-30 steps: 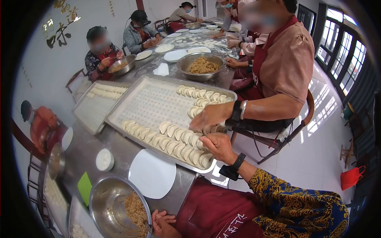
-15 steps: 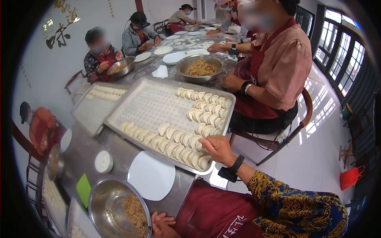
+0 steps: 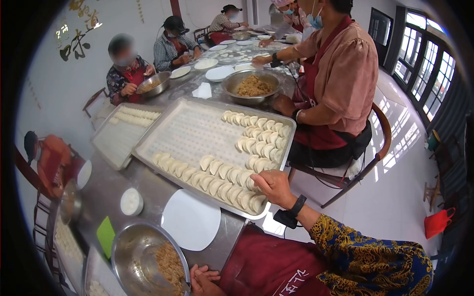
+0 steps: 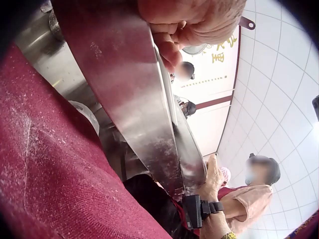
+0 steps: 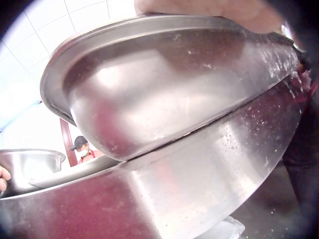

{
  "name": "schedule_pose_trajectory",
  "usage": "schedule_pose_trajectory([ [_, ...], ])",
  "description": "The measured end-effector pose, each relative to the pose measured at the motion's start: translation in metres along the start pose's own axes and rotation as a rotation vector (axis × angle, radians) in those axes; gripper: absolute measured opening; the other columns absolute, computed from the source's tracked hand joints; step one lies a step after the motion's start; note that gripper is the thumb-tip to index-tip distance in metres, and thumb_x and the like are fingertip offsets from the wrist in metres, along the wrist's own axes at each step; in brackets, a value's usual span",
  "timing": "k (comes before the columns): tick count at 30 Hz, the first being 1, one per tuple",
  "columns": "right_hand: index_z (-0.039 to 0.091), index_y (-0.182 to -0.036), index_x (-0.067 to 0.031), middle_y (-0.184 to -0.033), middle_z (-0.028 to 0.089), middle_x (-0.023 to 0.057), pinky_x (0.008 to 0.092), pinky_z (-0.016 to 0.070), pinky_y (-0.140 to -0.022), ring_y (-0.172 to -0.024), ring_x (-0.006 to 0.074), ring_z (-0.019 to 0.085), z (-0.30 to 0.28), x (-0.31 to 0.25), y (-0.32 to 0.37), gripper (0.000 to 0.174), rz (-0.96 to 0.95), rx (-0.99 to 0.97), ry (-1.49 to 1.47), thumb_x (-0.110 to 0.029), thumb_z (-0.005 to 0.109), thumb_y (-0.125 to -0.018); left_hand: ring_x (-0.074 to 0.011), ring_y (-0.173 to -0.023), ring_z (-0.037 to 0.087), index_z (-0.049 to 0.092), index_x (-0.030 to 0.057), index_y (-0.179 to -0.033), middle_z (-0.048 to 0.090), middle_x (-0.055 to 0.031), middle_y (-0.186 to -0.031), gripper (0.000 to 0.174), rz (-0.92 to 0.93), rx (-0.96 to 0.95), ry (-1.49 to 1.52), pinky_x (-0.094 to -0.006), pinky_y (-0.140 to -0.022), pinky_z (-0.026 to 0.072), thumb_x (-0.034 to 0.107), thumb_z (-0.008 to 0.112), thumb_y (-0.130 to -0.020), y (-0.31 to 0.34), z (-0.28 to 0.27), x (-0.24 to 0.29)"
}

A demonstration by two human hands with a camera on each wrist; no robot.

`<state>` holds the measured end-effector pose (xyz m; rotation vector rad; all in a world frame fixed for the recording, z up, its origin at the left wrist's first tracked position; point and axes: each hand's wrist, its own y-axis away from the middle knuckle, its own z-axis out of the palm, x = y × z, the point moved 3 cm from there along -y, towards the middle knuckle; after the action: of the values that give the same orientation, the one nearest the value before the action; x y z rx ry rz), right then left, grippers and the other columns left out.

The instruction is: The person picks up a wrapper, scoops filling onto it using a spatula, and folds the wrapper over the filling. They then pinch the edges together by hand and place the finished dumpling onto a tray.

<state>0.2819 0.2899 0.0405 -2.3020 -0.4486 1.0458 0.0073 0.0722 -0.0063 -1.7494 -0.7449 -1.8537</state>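
My right hand (image 3: 275, 187) grips the near right corner of a large metal tray (image 3: 148, 136), thumb up over the rim. In the right wrist view, part of the hand (image 5: 214, 7) lies along the top of the tray's rim (image 5: 149, 30). Rows of pleated dumplings (image 3: 232, 192) line the tray's near and right sides. My left hand (image 3: 203, 280) rests at the table edge with loosely curled fingers, beside a steel bowl (image 3: 129, 246) of filling (image 3: 170, 266). The left wrist view shows that hand (image 4: 194, 22) above the metal table's side (image 4: 129, 89).
A white plate (image 3: 191, 219) lies between bowl and tray. A small white bowl (image 3: 131, 201) and a green scraper (image 3: 104, 237) are to the left. Another tray (image 3: 111, 145) and a second filling bowl (image 3: 251, 96) stand farther off. A person in pink (image 3: 340, 84) sits beyond the tray.
The neighbouring person's hand has withdrawn from over the tray's right side, uncovering dumplings there, and an arm now reaches across the far table. My hands stay in place.
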Motion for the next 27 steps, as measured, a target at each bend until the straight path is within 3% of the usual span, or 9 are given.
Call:
schedule_pose_trajectory([
  [2,0.063,-0.064,-0.0053,-0.058,0.059,0.0111,0.0378,0.041,-0.05,-0.051,0.027,0.056,0.0,-0.0008,0.0006,0.036,0.009,-0.008,0.003,-0.024,0.062,-0.095,-0.0192,-0.066,0.062,0.057,-0.0075,-0.121,0.068,-0.0162,-0.094,0.035,-0.017,0.011,0.015,-0.0273,-0.057,0.0519,0.022,0.051,-0.102,0.0013,-0.0006,0.0003],
  [4,0.058,-0.062,-0.0059,-0.058,0.055,0.0135,0.0424,0.0396,-0.051,-0.053,0.0327,0.054,-0.0014,-0.0045,-0.0007,0.039,0.027,0.021,-0.051,-0.027,0.063,-0.094,-0.0192,-0.066,0.062,0.057,-0.0075,-0.121,0.068,-0.0161,-0.094,0.035,-0.015,0.006,0.006,-0.0272,-0.057,0.0519,0.021,0.051,-0.102,0.0012,-0.0012,-0.0001],
  [10,0.058,-0.062,-0.0059,-0.058,0.055,0.0136,0.0424,0.0397,-0.051,-0.053,0.033,0.054,-0.0015,-0.0043,-0.0007,0.039,0.039,0.014,-0.057,-0.028,0.062,-0.094,-0.0191,-0.066,0.063,0.056,-0.0068,-0.122,0.068,-0.0158,-0.094,0.034,-0.01,-0.003,-0.004,-0.0274,-0.058,0.0523,0.02,0.05,-0.102,0.0004,-0.0023,-0.0028],
  [14,0.058,-0.062,-0.0059,-0.058,0.055,0.0138,0.0426,0.0398,-0.051,-0.053,0.033,0.055,-0.0016,-0.0034,-0.0005,0.039,0.029,0.02,-0.046,-0.028,0.062,-0.094,-0.0195,-0.066,0.063,0.056,-0.0061,-0.122,0.068,-0.0157,-0.094,0.033,0.006,-0.017,0.0,-0.0277,-0.058,0.0524,0.019,0.05,-0.102,0.0008,-0.0017,-0.0012],
  [16,0.064,-0.065,-0.005,-0.058,0.059,0.0115,0.038,0.0418,-0.051,-0.052,0.0274,0.057,-0.0018,-0.0025,-0.0004,0.035,0.007,-0.005,0.001,-0.023,0.062,-0.095,-0.0196,-0.066,0.063,0.056,-0.0062,-0.122,0.068,-0.0158,-0.094,0.033,-0.001,-0.021,-0.001,-0.0276,-0.058,0.0524,0.019,0.05,-0.102,0.0002,-0.0027,-0.0023],
  [27,0.063,-0.065,-0.0052,-0.059,0.06,0.0115,0.038,0.0413,-0.051,-0.052,0.0277,0.056,-0.0008,-0.0017,0.0004,0.035,0.007,-0.01,-0.018,-0.024,0.062,-0.095,-0.0191,-0.065,0.063,0.057,-0.0064,-0.121,0.068,-0.0157,-0.094,0.033,0.015,0.002,-0.028,-0.0264,-0.055,0.0517,0.02,0.051,-0.102,0.0007,-0.0006,0.0004],
])
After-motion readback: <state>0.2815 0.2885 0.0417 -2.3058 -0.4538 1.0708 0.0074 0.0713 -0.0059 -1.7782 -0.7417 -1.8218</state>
